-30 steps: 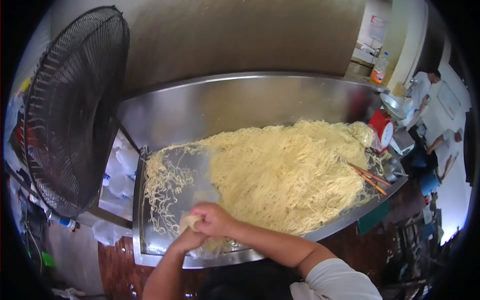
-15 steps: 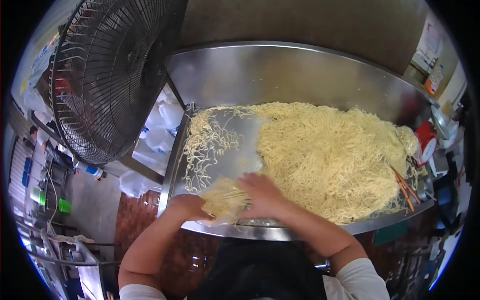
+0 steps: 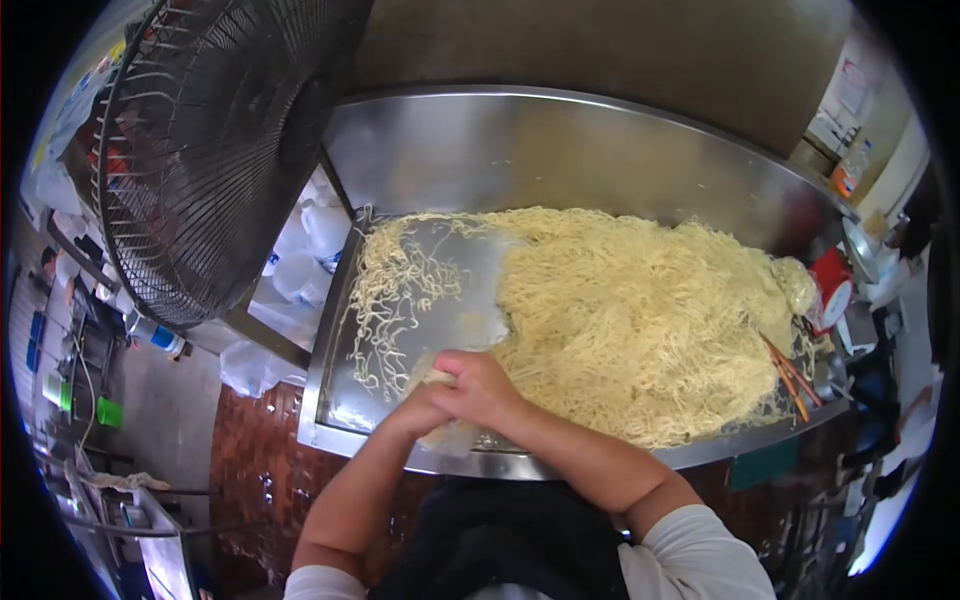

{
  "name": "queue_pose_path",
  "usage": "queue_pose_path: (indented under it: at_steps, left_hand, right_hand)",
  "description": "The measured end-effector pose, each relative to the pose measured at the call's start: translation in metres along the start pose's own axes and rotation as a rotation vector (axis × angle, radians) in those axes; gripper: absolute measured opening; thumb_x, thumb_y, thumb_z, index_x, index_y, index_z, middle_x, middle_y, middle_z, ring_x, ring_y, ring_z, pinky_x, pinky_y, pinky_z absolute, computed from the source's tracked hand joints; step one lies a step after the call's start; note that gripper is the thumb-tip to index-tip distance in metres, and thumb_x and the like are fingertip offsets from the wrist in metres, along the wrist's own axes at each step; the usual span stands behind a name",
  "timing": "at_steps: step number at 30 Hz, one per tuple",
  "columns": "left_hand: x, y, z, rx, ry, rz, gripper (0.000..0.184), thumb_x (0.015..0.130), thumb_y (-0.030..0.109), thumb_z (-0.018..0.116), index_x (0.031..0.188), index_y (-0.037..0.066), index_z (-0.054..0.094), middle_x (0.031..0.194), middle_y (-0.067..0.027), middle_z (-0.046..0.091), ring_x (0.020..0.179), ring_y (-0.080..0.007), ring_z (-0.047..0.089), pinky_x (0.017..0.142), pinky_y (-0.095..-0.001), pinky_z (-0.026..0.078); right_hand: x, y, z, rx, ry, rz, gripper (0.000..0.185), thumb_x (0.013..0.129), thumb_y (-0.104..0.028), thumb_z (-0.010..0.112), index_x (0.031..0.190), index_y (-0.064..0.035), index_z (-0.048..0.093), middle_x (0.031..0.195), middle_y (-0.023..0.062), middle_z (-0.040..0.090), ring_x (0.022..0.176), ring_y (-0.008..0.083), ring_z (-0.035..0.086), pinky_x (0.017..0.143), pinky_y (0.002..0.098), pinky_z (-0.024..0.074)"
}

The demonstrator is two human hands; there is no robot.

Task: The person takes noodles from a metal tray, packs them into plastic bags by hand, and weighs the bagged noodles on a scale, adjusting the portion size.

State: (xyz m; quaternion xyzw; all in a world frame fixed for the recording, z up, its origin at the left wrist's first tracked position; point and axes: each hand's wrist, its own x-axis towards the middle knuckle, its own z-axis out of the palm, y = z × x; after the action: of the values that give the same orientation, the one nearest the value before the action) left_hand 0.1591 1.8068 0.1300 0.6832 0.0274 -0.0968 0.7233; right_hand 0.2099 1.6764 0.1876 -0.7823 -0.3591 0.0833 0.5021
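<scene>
A large heap of pale yellow noodles (image 3: 640,310) covers the middle and right of a stainless steel tray (image 3: 450,463). Loose strands (image 3: 385,310) lie scattered over its left end. At the front edge, a clear plastic bag of noodles (image 3: 455,437) is mostly hidden by my hands. My left hand (image 3: 425,408) is closed on the bag from the left. From the right, my right hand (image 3: 478,385) is closed over the bag's upper part, its thumb pointing left. Both hands touch each other, and the fingers underneath are hidden.
A big black fan (image 3: 210,160) stands at the upper left. Beside the tray are white plastic jugs (image 3: 300,275) and a plastic bag (image 3: 255,368). Wooden chopsticks (image 3: 788,375) rest at the right end, near a red scale (image 3: 832,285). A raised steel wall (image 3: 580,150) backs the tray.
Both hands have come together over the bag. My right hand has moved left, off the noodles in its opening, and the bag's mouth is now gathered. The view has shifted slightly.
</scene>
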Motion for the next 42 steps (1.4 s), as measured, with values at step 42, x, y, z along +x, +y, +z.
queue_pose_path:
  at_steps: [42]
  left_hand:
    - [-0.062,0.072,-0.038,1.232,0.097,-0.193,0.039,0.082,0.017,0.053,0.121,0.013,0.058,0.096,-0.019,0.065,0.09,-0.0364,0.062,0.082,-0.0466,0.048]
  right_hand:
    - [-0.003,0.052,0.007,-0.439,-0.232,0.083,0.019,0.081,-0.025,0.059,0.094,-0.0124,0.065,0.084,0.0123,0.066,0.078,0.0328,0.064,0.069,0.0458,0.0498]
